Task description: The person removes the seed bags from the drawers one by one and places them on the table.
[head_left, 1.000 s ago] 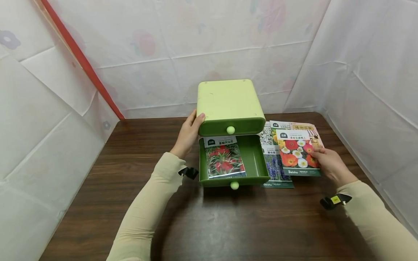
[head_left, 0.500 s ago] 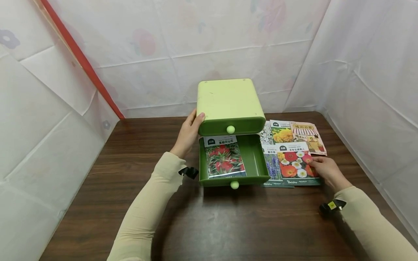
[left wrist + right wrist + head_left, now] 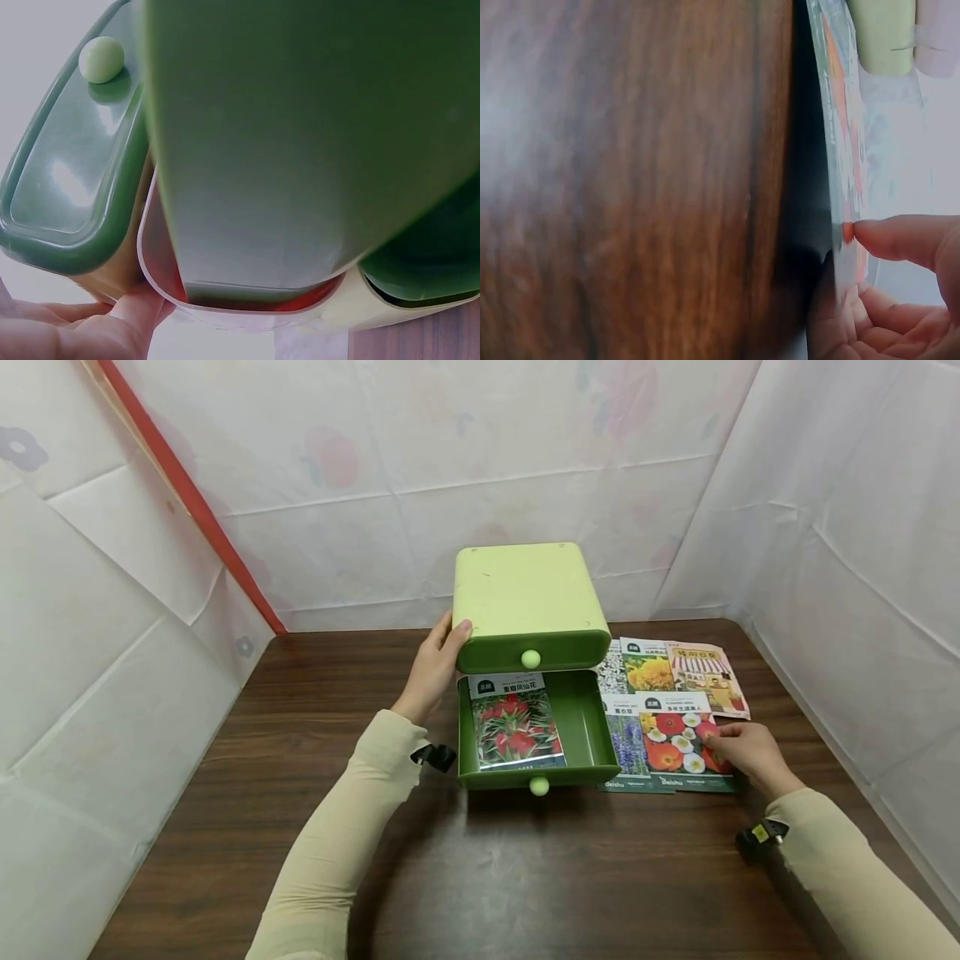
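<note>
My left hand (image 3: 429,675) grips the left front edge of a stacked drawer box (image 3: 528,589), thumb at the top front corner. Below its closed top drawer, a green drawer (image 3: 587,718) is pulled out, holding a seed packet with red flowers (image 3: 516,727). In the left wrist view, that drawer's green wall (image 3: 300,135) fills most of the picture. My right hand (image 3: 756,756) pinches the right edge of a poppy seed packet (image 3: 678,750), thumb on its face and fingers beneath. The right wrist view shows this packet (image 3: 845,150) nearly edge-on, close over the table.
Beside the drawer box lie a lavender packet (image 3: 628,743), a yellow-flower packet (image 3: 649,675) and a pink packet (image 3: 708,681). A white-flower packet (image 3: 611,672) is partly hidden by the box. Dark wooden table (image 3: 480,877) spreads in front; white sheeting (image 3: 337,527) hangs behind.
My right hand has brought the poppy packet down toward the table's front, baring more of the yellow-flower and pink packets, then shifted slightly. My left hand has stayed on the drawer box.
</note>
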`<state>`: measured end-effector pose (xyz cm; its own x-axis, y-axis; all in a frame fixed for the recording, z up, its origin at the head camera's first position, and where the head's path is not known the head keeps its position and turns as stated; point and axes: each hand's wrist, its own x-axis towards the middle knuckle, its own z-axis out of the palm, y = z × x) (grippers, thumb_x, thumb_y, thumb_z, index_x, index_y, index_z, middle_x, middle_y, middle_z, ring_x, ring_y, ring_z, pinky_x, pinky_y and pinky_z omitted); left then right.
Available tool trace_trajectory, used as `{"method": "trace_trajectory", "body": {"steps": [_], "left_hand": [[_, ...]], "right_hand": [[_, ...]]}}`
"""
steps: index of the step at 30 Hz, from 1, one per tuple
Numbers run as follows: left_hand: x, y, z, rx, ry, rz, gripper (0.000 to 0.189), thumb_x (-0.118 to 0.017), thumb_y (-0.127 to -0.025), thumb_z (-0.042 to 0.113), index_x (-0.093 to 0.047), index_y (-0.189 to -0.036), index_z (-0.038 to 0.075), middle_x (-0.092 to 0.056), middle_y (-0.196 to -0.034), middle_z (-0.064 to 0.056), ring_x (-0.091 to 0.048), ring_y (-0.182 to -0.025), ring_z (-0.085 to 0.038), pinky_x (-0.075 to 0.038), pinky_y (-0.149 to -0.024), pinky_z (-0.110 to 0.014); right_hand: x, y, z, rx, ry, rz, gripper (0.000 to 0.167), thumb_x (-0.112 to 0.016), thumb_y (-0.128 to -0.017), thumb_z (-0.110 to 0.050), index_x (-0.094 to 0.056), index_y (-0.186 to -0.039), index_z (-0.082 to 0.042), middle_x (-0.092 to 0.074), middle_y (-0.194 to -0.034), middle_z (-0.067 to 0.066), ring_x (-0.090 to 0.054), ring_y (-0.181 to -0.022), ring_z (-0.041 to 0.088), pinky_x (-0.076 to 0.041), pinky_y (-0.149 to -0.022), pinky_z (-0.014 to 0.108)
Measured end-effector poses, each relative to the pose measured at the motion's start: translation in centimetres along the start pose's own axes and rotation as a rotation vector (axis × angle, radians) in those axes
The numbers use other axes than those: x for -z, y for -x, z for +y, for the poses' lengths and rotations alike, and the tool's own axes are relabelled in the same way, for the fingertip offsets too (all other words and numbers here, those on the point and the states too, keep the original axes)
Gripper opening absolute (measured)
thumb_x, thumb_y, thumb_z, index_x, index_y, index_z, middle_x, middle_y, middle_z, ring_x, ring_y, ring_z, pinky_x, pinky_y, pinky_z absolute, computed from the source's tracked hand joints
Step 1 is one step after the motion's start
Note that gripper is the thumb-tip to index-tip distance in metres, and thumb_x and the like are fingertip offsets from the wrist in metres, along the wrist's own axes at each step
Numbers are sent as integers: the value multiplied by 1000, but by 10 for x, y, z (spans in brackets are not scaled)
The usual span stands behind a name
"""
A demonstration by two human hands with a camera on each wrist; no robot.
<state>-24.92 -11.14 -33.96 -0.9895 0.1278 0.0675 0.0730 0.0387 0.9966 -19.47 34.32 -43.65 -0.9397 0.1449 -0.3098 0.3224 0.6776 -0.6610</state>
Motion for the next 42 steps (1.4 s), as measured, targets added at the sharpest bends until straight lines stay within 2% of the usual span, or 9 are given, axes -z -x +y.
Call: {"method": "trace_trajectory", "body": {"steps": [3, 7, 10, 18, 22, 24, 31, 35, 42], "left_hand": [[0, 0, 0, -1, -5, 0, 69, -48, -100, 49, -21, -158, 24, -39, -153, -8, -57, -116, -27, -50, -101, -49], [-1, 0, 1, 4, -9, 2, 69, -48, -100, 49, -21, -158, 24, -38, -153, -8, -57, -117, -27, -50, -100, -48], [-1, 0, 1, 5, -11, 4, 70, -49, -99, 50, -20, -158, 24, -38, -154, -8, -57, -118, -27, -50, -100, -48], [-1, 0, 0, -3, -1, -6, 69, -48, -100, 49, -21, -158, 24, -39, -153, -9, -58, -116, -28, -50, -100, -48], [0, 0, 0, 0, -17, -5, 70, -48, -99, 52, -20, -158, 26, -38, -154, -7, -57, -116, -27, -51, -99, -48], [0, 0, 0, 1, -30, -5, 70, -47, -99, 53, -20, -158, 27, -37, -154, -6, -57, -117, -27, -51, -99, -48], [1, -1, -1, 1, -36, -7, 70, -47, -99, 54, -20, -158, 27, -38, -154, -6, -57, -117, -27, -50, -99, -48], [1, -1, -2, -4, -47, -6, 70, -47, -99, 54, -20, -158, 27, -37, -155, -6, -56, -118, -26, -50, -99, -48], [1, -1, -2, -1, -49, -2, 70, -47, -99, 55, -21, -157, 29, -33, -158, -4, -54, -121, -27, -48, -101, -48]], "right_hand": [[-1, 0, 0, 23, 47, 31, 46, -62, -95, -29, -62, -113, 14, -60, -79, 5, -50, -73, 17, -42, -59, 28], [-1, 1, 1, 43, 107, 67, 50, -64, -93, -32, -63, -113, 13, -63, -98, 21, -50, -84, 24, -40, -63, 27], [-1, 1, 1, 39, 119, 71, 52, -65, -92, -34, -62, -115, 13, -61, -106, 26, -50, -87, 27, -40, -64, 27], [1, -1, 2, 14, 110, 54, 55, -65, -92, -34, -60, -117, 14, -62, -100, 22, -51, -85, 27, -42, -63, 27], [6, -2, 0, 24, 97, 59, 50, -60, -94, -31, -59, -118, 13, -65, -97, 20, -56, -80, 21, -47, -61, 25], [9, -1, -4, 37, 67, 72, 50, -56, -96, -31, -58, -120, 13, -64, -101, 22, -58, -77, 16, -49, -60, 24], [17, 7, -38, 166, -68, 139, 57, -43, -103, -40, -53, -130, 10, -58, -122, 30, -59, -77, 0, -54, -64, 20], [23, 20, -68, 294, -80, 175, 53, -43, -104, -40, -55, -129, 6, -61, -120, 30, -57, -75, -10, -55, -65, 16], [18, 46, -122, 504, -72, 234, 40, -51, -102, -35, -63, -123, -2, -65, -115, 22, -57, -76, -12, -51, -64, 13]]}}
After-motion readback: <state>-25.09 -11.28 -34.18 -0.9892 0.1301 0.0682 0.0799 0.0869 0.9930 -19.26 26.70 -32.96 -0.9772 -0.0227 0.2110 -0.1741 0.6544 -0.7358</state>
